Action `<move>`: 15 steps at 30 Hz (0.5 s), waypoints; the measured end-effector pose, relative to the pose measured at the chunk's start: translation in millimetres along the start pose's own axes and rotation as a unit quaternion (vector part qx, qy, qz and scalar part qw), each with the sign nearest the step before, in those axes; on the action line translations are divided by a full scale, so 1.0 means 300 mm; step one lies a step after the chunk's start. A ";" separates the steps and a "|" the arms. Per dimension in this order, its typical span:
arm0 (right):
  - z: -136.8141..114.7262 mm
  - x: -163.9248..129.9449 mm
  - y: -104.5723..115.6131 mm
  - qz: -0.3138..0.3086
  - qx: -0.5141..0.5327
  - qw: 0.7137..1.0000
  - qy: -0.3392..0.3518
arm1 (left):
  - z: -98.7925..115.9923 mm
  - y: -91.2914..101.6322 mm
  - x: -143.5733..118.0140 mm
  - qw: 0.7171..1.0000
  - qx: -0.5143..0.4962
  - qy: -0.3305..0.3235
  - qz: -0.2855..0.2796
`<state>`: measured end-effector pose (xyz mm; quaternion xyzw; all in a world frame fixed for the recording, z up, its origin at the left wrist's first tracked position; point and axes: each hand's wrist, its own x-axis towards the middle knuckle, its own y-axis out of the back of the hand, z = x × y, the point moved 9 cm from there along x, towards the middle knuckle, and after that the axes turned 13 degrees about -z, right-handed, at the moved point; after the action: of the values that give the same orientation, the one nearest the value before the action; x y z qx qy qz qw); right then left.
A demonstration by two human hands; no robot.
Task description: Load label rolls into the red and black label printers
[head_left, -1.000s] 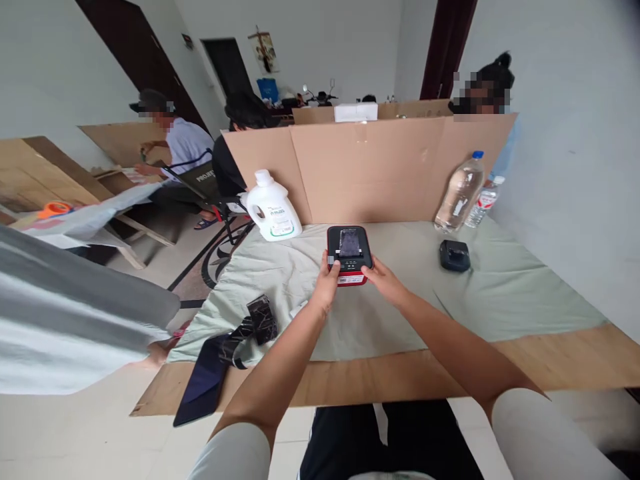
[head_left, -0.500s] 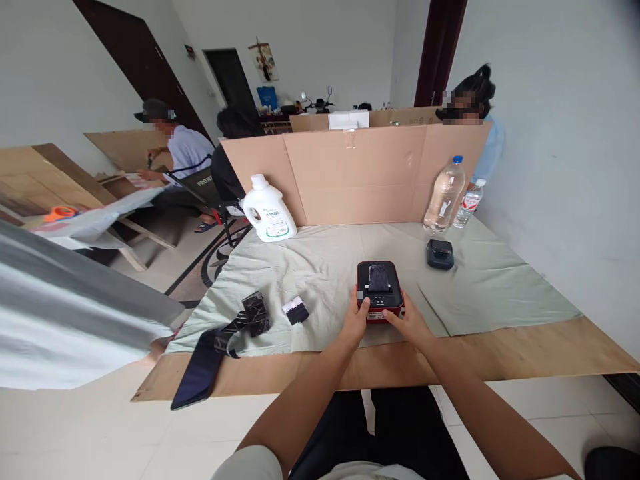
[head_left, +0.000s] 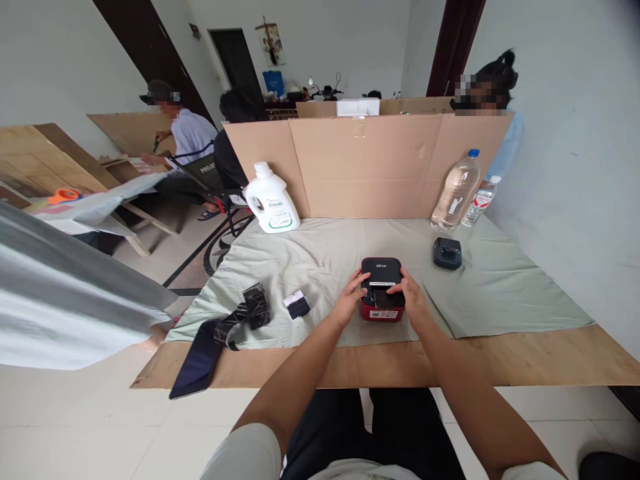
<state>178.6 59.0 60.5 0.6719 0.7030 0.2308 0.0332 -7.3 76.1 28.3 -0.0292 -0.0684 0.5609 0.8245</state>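
Note:
A small red-and-black label printer [head_left: 383, 313] stands on the cloth in front of me, its red front bearing a white sticker. Its black lid [head_left: 381, 267] is tilted up at the back, with a dark opening below a white strip. My left hand [head_left: 350, 300] grips the left side, fingers at the lid's edge. On the right side, my right hand [head_left: 413, 293] holds the lid's edge, with a finger reaching over the opening. What lies inside is too dark to make out.
Left on the table lie a small black-and-white block [head_left: 297, 305], a black marbled strap [head_left: 256, 307] and a dark tablet [head_left: 197, 360]. A white jug [head_left: 275, 203], a large bottle [head_left: 457, 190], a small bottle [head_left: 481, 203] and a black device [head_left: 447, 253] stand farther back, before a cardboard screen [head_left: 360, 167].
The printer's lid has swung up, showing the opening beneath. Both hands have moved from the printer's lower front up to the sides of the lid. The view has shifted slightly.

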 end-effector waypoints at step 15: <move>-0.012 -0.116 -0.047 0.078 0.013 0.995 0.057 | -0.011 0.007 0.020 0.998 -0.040 0.007 0.046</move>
<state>167.7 24.6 49.3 0.7109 0.6521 0.2612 -0.0341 -6.5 82.7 25.3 -0.0694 -0.0837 0.5951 0.7963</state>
